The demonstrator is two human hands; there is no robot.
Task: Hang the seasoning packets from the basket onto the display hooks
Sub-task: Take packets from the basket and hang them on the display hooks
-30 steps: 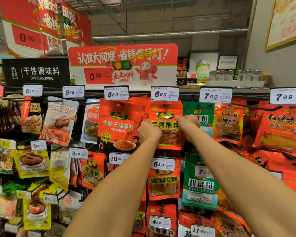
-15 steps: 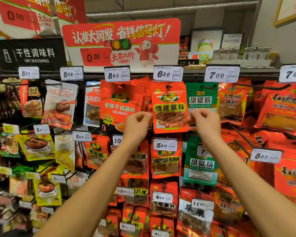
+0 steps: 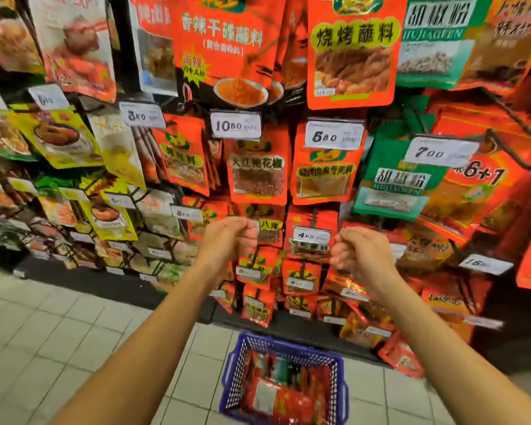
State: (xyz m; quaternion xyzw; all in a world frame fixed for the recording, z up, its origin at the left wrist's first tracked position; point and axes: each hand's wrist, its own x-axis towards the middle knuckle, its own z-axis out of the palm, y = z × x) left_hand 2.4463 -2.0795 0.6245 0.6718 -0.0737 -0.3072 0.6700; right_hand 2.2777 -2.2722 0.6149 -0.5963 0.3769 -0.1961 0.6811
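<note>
**Both hands empty, basket not yet emptied**

The left hand [image 3: 227,240] and the right hand [image 3: 360,256] are both held out in front of the display with fingers loosely curled, and neither has hold of a packet; the frame is blurred, so how tightly the fingers close is hard to read. They are apart from each other and level with the lower rows of hooks, touching nothing that can be made out.

Beyond them the display hooks [image 3: 503,118] carry rows of seasoning packets, among them an orange grill-dip packet [image 3: 351,53] hanging high at the centre, with price tags such as 5.80 and 7.00 below it.

On the tiled floor [image 3: 59,332] below the arms stands the blue basket [image 3: 339,372], and red seasoning packets [image 3: 276,400] lie inside it; their count cannot be told. By my reading the job is only partly done: several packets are left to hang, and the likely next step is a reach down into the basket.
</note>
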